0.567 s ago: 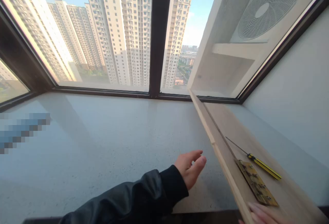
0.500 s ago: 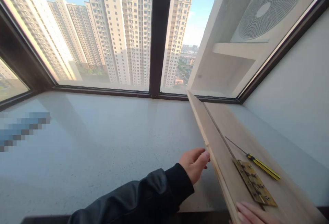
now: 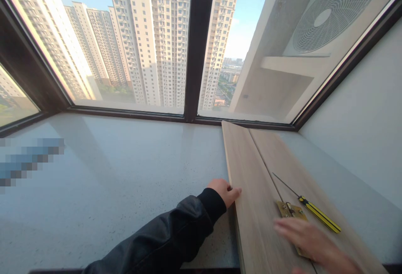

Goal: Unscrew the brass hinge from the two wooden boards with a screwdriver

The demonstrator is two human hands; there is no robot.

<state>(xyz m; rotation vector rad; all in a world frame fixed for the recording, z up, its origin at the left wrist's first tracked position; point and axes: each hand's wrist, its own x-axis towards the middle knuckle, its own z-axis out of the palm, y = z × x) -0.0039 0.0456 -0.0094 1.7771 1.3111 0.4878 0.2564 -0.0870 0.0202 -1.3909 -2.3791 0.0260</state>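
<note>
My left hand (image 3: 224, 192) grips the left edge of a light wooden board (image 3: 248, 182), thumb on top and fingers curled at the edge. Along a narrow seam this board meets a second wooden board (image 3: 282, 156) on the right. Across the seam lies a brass hinge (image 3: 283, 209) with screws in it, partly hidden by my right hand (image 3: 304, 236). Blurred by motion, the right hand hovers over or touches the hinge, fingers stretched out and holding nothing visible. Beside the hinge, a screwdriver (image 3: 318, 214) with a yellow and black handle rests on the right board.
The boards lie on a pale speckled windowsill (image 3: 141, 173). Dark window frames (image 3: 201, 47) border it at the back, and a white wall (image 3: 367, 110) rises at the right. A pixelated patch (image 3: 28, 161) covers something at the left. Outside stands a fan unit (image 3: 323, 16).
The left board has swung down from a tilt to lie nearly flat, my left hand moving with its edge. My right hand has moved up and left over the hinge.
</note>
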